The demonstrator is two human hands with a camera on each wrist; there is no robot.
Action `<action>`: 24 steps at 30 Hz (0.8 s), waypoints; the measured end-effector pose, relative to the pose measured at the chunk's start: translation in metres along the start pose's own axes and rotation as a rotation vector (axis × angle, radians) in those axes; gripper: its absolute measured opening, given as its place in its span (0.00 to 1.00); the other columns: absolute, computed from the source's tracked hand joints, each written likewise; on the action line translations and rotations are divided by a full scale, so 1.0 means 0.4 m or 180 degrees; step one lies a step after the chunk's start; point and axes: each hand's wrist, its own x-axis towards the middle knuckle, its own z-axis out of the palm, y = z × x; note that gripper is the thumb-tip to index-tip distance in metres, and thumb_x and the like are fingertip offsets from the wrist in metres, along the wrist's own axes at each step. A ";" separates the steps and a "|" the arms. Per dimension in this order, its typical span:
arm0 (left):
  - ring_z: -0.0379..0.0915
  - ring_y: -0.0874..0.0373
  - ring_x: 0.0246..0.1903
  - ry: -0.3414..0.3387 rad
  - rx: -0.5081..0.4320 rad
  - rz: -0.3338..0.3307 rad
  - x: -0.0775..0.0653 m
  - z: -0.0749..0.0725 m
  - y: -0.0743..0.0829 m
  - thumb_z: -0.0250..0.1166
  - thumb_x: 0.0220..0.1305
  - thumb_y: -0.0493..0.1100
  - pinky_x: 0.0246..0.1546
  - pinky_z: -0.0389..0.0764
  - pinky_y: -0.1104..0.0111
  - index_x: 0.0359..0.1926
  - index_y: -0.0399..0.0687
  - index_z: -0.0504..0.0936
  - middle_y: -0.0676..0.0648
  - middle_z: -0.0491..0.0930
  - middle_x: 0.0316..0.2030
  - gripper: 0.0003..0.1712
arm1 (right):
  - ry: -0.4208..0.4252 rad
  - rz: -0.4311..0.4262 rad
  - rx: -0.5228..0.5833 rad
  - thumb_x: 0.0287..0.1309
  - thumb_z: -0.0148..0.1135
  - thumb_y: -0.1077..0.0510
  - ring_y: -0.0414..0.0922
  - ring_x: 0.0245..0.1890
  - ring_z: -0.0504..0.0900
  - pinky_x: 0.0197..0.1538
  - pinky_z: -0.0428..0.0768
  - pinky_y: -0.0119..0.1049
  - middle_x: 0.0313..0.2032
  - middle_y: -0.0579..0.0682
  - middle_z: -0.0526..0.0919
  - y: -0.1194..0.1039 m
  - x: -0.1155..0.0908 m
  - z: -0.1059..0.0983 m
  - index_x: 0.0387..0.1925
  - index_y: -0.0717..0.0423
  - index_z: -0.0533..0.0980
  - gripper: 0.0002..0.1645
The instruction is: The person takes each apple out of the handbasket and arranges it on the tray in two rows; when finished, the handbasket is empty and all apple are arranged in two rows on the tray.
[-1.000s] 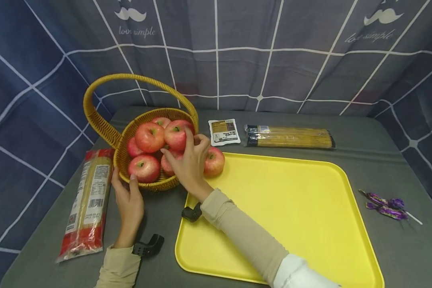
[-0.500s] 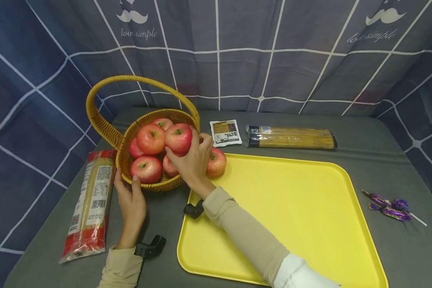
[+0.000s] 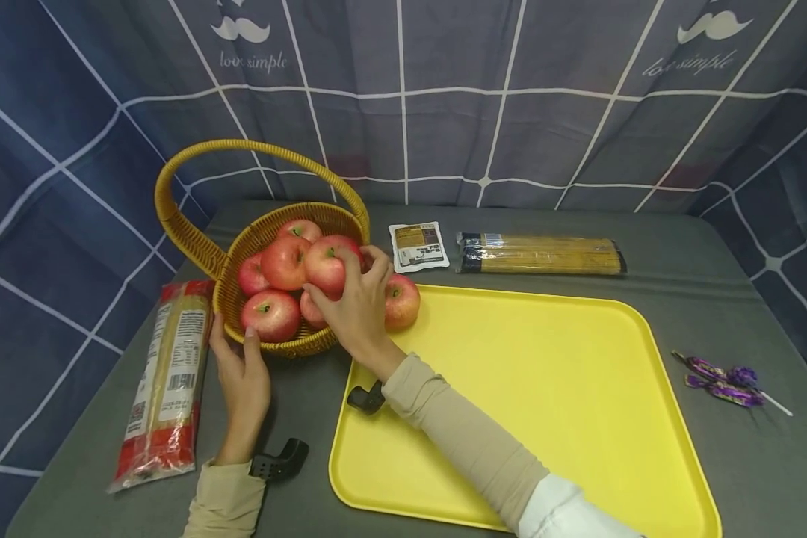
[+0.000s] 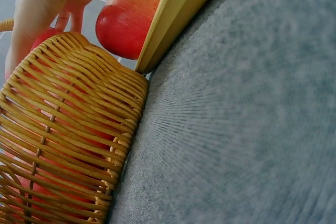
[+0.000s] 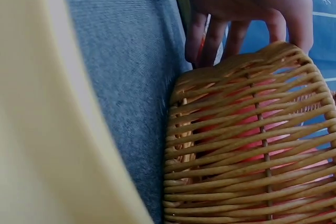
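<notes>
A yellow wicker basket [image 3: 289, 347] with a tall handle holds several red apples. My left hand [image 3: 244, 381] grips its near left side, thumb over the rim beside an apple [image 3: 270, 315] and fingers along the outside; the right wrist view shows these fingers [image 5: 236, 38] against the weave. With my right hand [image 3: 359, 310] I hold an apple [image 3: 324, 265] on top of the pile, at the basket's right side. It presses against a neighbouring apple [image 3: 284, 261]. Outside the basket, another apple [image 3: 401, 301] sits behind my right hand at the corner of the yellow tray [image 3: 511, 388].
A red-and-clear noodle packet [image 3: 164, 381] lies left of the basket. Toward the back are a small white-edged packet [image 3: 419, 246] and a bundle of long yellow sticks in clear wrap [image 3: 541, 254]. Purple-wrapped sweets [image 3: 726, 381] lie right of the tray. A checked curtain [image 3: 457, 134] surrounds the table.
My right hand has shifted the held apple slightly and turned it. The apple to its left has rolled a little, its stem now facing right. My left hand keeps its place on the basket.
</notes>
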 end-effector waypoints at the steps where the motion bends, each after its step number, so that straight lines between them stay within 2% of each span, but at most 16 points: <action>1: 0.52 0.42 0.64 0.0005 0.0004 0.0000 0.002 0.000 -0.004 0.45 0.68 0.42 0.63 0.54 0.52 0.68 0.37 0.48 0.36 0.51 0.67 0.31 | 0.0006 -0.0008 0.0022 0.37 0.72 0.41 0.52 0.52 0.60 0.52 0.66 0.42 0.50 0.57 0.61 -0.002 -0.002 -0.001 0.46 0.49 0.68 0.34; 7: 0.54 0.48 0.64 0.0050 0.0059 0.0012 0.023 -0.001 -0.068 0.48 0.67 0.45 0.62 0.56 0.55 0.69 0.45 0.48 0.42 0.53 0.67 0.32 | -0.0119 -0.0276 0.0134 0.39 0.70 0.44 0.54 0.54 0.65 0.56 0.69 0.42 0.57 0.62 0.64 -0.012 -0.015 -0.015 0.42 0.54 0.67 0.32; 12: 0.54 0.49 0.64 0.0054 0.0090 0.0040 0.027 -0.001 -0.092 0.48 0.67 0.46 0.62 0.57 0.55 0.69 0.49 0.48 0.45 0.53 0.68 0.32 | -0.0513 -0.0261 0.0540 0.40 0.70 0.45 0.50 0.57 0.67 0.57 0.70 0.38 0.58 0.58 0.65 -0.015 -0.015 -0.045 0.42 0.55 0.67 0.31; 15: 0.53 0.50 0.64 0.0048 0.0050 0.0039 0.027 -0.002 -0.092 0.48 0.67 0.46 0.62 0.56 0.58 0.69 0.50 0.48 0.45 0.53 0.68 0.32 | -0.0794 -0.0207 0.0791 0.39 0.71 0.45 0.47 0.60 0.65 0.56 0.71 0.38 0.58 0.56 0.65 -0.011 -0.008 -0.083 0.44 0.53 0.68 0.32; 18: 0.53 0.51 0.64 0.0047 0.0025 0.0030 0.027 -0.001 -0.090 0.48 0.67 0.46 0.63 0.56 0.60 0.69 0.50 0.48 0.44 0.53 0.67 0.32 | -0.0980 -0.0331 0.0926 0.37 0.73 0.45 0.45 0.60 0.65 0.56 0.71 0.39 0.59 0.54 0.65 0.009 0.003 -0.132 0.43 0.51 0.69 0.32; 24: 0.51 0.53 0.65 0.0031 0.0006 0.0037 0.030 -0.001 -0.090 0.48 0.67 0.46 0.64 0.55 0.60 0.69 0.48 0.49 0.43 0.53 0.67 0.32 | -0.1280 -0.0546 0.0903 0.36 0.74 0.47 0.45 0.62 0.63 0.57 0.71 0.42 0.60 0.53 0.65 0.104 0.018 -0.240 0.41 0.51 0.70 0.30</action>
